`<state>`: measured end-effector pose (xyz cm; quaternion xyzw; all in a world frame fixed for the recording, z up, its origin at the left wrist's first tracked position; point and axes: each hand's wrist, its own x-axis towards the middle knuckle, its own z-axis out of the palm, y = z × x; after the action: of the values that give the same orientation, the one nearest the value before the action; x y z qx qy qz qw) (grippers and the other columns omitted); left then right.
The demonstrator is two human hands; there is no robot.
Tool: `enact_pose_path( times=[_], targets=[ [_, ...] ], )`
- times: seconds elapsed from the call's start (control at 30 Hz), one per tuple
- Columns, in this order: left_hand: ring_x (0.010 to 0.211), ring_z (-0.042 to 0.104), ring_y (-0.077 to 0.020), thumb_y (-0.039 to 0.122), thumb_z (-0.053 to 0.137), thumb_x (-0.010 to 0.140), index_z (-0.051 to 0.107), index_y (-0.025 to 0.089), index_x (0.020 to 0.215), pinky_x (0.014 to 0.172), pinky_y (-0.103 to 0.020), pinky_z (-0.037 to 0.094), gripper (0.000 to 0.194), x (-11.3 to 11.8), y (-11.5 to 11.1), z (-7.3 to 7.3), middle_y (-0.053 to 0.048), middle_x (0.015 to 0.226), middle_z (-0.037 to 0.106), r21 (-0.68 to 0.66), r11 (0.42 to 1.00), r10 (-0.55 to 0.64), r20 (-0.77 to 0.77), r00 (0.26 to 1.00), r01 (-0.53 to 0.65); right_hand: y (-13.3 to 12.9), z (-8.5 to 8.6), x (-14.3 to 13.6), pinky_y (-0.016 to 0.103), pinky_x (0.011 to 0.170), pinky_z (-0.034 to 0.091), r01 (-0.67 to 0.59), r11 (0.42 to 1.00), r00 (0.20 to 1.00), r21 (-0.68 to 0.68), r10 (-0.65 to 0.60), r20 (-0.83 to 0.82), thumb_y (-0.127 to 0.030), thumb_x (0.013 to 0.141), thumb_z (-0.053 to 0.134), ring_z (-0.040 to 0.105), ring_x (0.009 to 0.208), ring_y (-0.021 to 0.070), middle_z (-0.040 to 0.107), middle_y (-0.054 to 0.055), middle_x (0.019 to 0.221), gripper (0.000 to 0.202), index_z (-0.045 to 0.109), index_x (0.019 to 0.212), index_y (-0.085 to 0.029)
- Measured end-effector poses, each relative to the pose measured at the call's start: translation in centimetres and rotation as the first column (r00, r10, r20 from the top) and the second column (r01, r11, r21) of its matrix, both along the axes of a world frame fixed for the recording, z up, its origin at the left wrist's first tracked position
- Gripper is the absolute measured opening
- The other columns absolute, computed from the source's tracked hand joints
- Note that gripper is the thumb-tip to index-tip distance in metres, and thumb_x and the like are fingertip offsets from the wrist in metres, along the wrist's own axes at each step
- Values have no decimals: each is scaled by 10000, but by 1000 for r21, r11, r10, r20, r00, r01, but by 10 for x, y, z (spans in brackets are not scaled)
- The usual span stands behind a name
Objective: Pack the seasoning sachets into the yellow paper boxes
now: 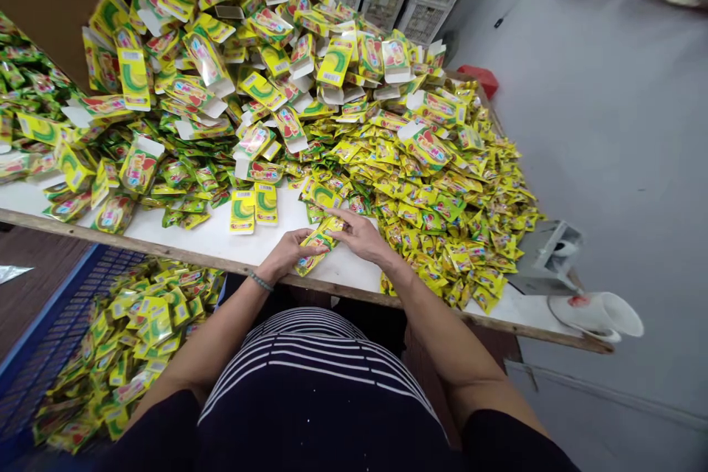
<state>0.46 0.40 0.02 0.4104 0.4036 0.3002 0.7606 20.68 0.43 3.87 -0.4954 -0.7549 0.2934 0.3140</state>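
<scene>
Close to the table's front edge, my left hand (285, 254) grips a small yellow and green printed box (314, 257), its thumb lying across the side. My right hand (359, 236) is closed at the box's upper end, with a shiny yellow packet (334, 224) under its fingers. How far the packet is inside the box is hidden by the fingers. Two yellow boxes (242, 211) lie flat side by side to the left of my hands. Just beyond my fingers are loose green packets (359, 203) and another yellow box (324, 195).
A tall heap of open-ended boxes (265, 92) covers the table's back. Yellow packets (442, 236) are piled to the right. Below left, a blue crate (33, 369) holds many boxes. A white cup (600, 313) lies at the right corner, near a grey device (547, 258).
</scene>
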Motion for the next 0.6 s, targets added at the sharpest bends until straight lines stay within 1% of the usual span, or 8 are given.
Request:
enact_pose_path(
  times=[0.07,0.2,0.23,0.33,0.4,0.43,0.53,0.6],
  targets=[
    [658,613,-120,305,914,500,699,131,921,671,-248,467,504,1,-1,-1,-10,799,725,-19,1000,16,39,999,-15,-3,0,1,397,931,508,3,1000,1000,16,-3,29,-219,861,608,621,1094,241,651,90,1266,461,602,1321,-251],
    [683,619,-121,280,918,495,708,137,931,699,-251,473,505,1,-3,-1,-8,824,732,-4,997,80,74,994,-80,-9,-1,-11,428,1009,478,100,985,992,142,-109,58,-179,867,564,592,1171,258,643,90,1299,462,591,1323,-253],
    [690,620,-120,277,917,500,709,138,932,710,-252,474,499,1,-3,-1,-6,831,733,2,996,87,80,993,-88,-11,-1,-15,423,1006,482,125,981,990,147,-134,49,-175,858,569,595,1169,259,644,89,1302,462,593,1315,-245],
    [721,624,-121,283,910,525,710,144,943,746,-252,472,483,0,-6,-1,-5,864,734,32,997,71,88,994,-74,-13,1,-20,388,912,527,158,987,987,21,-159,31,-183,801,634,660,1019,249,682,71,1240,468,616,1266,-227],
    [728,624,-128,315,896,555,709,146,955,747,-255,469,473,0,-8,-2,-5,864,732,55,997,58,69,996,-62,-11,5,-16,372,880,536,118,989,993,-88,-117,20,-203,783,662,679,955,233,704,49,1192,447,636,1228,-231],
    [732,624,-134,339,882,579,708,147,971,744,-257,468,470,1,-8,-2,-7,868,731,74,995,56,52,997,-60,-9,6,-13,371,894,531,87,989,996,-120,-87,2,-214,784,669,679,978,232,704,43,1189,442,637,1224,-236],
    [817,633,-168,417,807,683,699,161,1062,763,-265,467,469,5,-6,-1,-28,957,731,211,977,33,-32,999,-25,-1,12,-3,381,945,512,42,991,997,-130,-50,-58,-222,776,695,653,1104,242,691,43,1203,501,599,1266,-256],
    [914,630,-196,435,769,723,689,168,1091,796,-269,466,462,8,-2,0,-44,1033,721,323,946,16,-100,995,17,3,14,1,382,917,521,52,992,997,-112,-57,-43,-209,761,713,651,1105,247,692,51,1169,557,569,1296,-266]
  ],
)
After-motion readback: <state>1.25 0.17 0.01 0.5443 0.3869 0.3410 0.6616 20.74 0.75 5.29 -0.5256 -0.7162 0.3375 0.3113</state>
